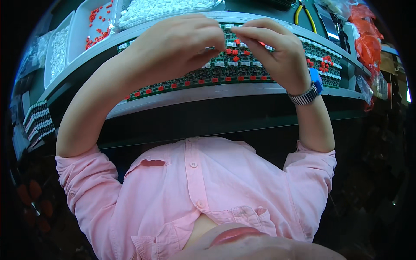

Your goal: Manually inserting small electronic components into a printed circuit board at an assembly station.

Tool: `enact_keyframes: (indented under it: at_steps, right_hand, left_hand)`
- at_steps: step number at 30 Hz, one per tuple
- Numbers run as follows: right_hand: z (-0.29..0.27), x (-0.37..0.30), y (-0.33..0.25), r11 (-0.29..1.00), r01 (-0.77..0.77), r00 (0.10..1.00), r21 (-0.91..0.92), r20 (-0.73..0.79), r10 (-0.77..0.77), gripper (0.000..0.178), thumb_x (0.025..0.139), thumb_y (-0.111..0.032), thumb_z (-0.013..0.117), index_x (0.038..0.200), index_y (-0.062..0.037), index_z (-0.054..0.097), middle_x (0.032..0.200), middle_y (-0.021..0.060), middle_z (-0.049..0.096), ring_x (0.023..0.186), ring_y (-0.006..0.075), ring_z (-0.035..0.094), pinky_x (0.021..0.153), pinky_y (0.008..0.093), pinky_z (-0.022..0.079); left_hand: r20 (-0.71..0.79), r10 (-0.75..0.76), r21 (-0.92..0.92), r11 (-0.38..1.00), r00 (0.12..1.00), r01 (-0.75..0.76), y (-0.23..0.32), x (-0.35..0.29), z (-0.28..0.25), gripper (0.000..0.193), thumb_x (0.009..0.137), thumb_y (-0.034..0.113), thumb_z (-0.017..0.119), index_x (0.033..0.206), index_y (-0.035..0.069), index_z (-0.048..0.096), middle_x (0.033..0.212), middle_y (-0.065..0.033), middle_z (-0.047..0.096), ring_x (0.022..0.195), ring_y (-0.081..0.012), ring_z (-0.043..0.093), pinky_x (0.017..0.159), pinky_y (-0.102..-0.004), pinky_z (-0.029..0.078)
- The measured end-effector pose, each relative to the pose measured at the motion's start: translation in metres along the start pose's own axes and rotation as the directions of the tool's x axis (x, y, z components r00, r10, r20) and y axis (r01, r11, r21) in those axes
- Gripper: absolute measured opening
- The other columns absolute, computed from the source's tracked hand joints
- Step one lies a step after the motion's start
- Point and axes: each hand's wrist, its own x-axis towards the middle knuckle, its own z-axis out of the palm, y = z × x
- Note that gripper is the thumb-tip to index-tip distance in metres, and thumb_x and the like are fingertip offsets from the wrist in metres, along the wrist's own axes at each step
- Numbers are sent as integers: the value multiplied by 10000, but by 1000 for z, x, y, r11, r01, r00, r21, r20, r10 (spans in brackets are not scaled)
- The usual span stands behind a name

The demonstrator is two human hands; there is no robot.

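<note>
The boards [243, 72] lie in a long row between two pale rails [199, 93], below both hands. I judge them light and stiff but fragile, because their tops look crowded; it should be safer to take them by the edges. They are green, with white sockets [219, 64] in lines and red sockets [215, 80] along the near side. Red caps [235, 52] lie scattered on top; these are probably light, hard plastic, easy to drop, so best held by their sides. The left hand [182, 45] has its fingers curled together; the right hand [277, 50] has thumb and forefinger close. Whether they pinch something, I cannot tell.
</note>
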Motion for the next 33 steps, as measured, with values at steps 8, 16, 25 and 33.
enact_keyframes:
  at_steps: [8,16,25,33]
  right_hand:
    - [-3,16,-2,987,154,988,-41,-1,-154,189,833,-65,719,1023,-67,725,938,53,668,739,151,597,602,243,491]
    - [-2,29,0,940,329,944,-92,0,-331,157,822,-83,726,979,-77,735,918,36,661,731,158,588,594,256,489]
    - [14,39,2,961,268,959,-70,115,-259,135,834,-84,720,967,-66,735,941,41,657,746,159,582,603,255,482]
    - [16,22,10,996,-30,988,85,154,16,132,869,-69,696,996,-40,720,992,63,658,780,150,578,639,238,474]
  left_hand:
    - [31,-237,-197,951,971,239,16,-32,-31,250,784,-54,709,1012,46,687,956,-47,627,740,-148,567,617,-234,466]
    - [3,-343,-257,907,939,332,24,-49,-40,233,792,-56,694,1004,39,702,914,-39,636,665,-130,549,580,-234,450]
    - [-71,-459,-299,857,886,420,19,-75,-58,217,804,-54,690,1012,8,705,945,-44,648,664,-117,542,579,-223,443]
    - [-12,-527,-60,849,850,525,26,-114,-70,202,835,-23,683,1030,24,697,935,-53,670,684,-133,573,604,-213,468]
